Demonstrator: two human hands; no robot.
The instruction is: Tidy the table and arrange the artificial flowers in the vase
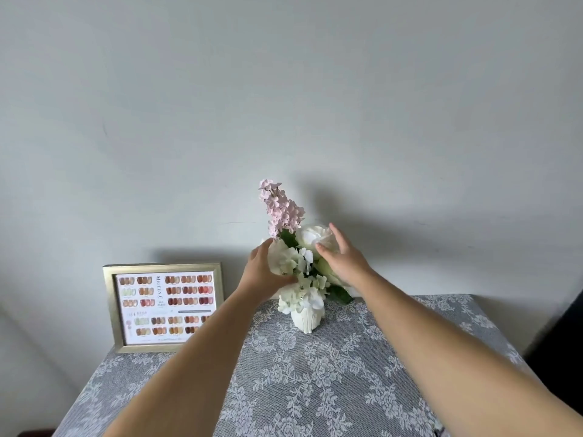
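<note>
A small white ribbed vase (307, 320) stands at the back of the table (315, 373). It holds white artificial flowers (301, 296), a large white rose (312, 236) and a tall pink blossom spray (282, 208) leaning up and left. My left hand (263, 268) cups the left side of the white blooms, fingers spread around them. My right hand (342, 258) rests on the right side of the rose, fingers apart and touching its petals. Green leaves (340, 294) poke out low on the right.
A gold-framed nail colour chart (165, 307) leans against the wall at the table's back left. A grey cloth with white lace flowers covers the table. A dark object (561, 342) shows past the right edge. A plain pale wall rises behind.
</note>
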